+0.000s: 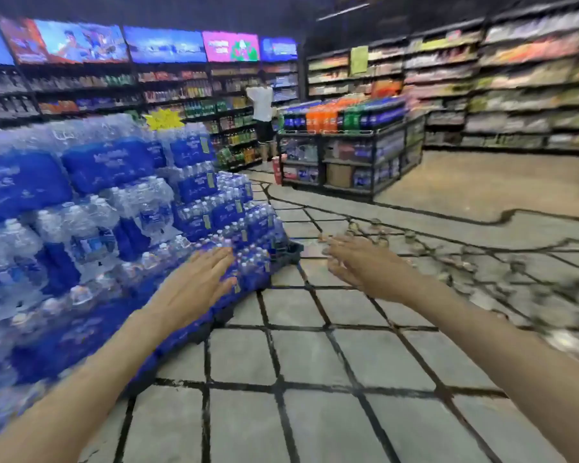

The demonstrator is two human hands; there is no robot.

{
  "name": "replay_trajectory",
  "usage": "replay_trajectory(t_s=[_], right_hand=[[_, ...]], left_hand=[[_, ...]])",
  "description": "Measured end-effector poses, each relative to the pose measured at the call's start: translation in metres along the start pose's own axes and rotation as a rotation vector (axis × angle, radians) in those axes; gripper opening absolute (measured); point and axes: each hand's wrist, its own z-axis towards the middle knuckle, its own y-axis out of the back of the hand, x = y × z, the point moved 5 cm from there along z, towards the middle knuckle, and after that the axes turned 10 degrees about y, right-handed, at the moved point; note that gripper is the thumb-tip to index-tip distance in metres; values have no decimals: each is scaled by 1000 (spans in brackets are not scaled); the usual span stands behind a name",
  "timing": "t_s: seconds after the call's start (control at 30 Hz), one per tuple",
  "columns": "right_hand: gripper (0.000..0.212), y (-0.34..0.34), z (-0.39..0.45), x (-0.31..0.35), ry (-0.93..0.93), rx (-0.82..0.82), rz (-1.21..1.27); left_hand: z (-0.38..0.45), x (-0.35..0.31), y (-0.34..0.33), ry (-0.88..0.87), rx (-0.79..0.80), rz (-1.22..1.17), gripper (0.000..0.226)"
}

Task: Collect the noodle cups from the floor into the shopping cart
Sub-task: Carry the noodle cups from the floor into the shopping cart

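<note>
Store aisle layout
Stacked water packs (91, 208) stand left on the tiled floor (315, 362); a drinks rack (345, 145) stands far centre, wall shelves (498, 85) far right

Small pale round-topped noodle cups (382, 241): scattered loosely on the grey tiled floor (315, 355), right of frame centre. Heavy motion blur; colour, print and lids unreadable. Nearest few sit close together just right of centre; others trail off towards the right edge, spaced apart. Those that can be made out appear upright, rims up; for the rest, pose cannot be told. Exact count not possible. None stacked as far as visible. All rest on the floor.
</note>
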Motion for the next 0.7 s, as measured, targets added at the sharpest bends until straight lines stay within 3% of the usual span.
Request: replay_trajectory(t_s=[0.17,0.27,0.43,0.53,0.7], right_hand=[[47,-21,-165,-71,-400,23,33],[46,-32,-294,-100,-719,33,42],[49,-32,-468,-109,-1178,4,74],[47,-32,-522,-121,-1304,-34,99],[50,-42,-550,-180,-1335,-63,146]], left_hand=[[58,-134,-34,-124,158,-286,41],[79,-225,-45,-271,199,-453,47],[108,-353,-46,-483,268,-504,59],[132,-411,-49,-556,289,-485,58],[178,-465,-64,-531,332,-455,59]])
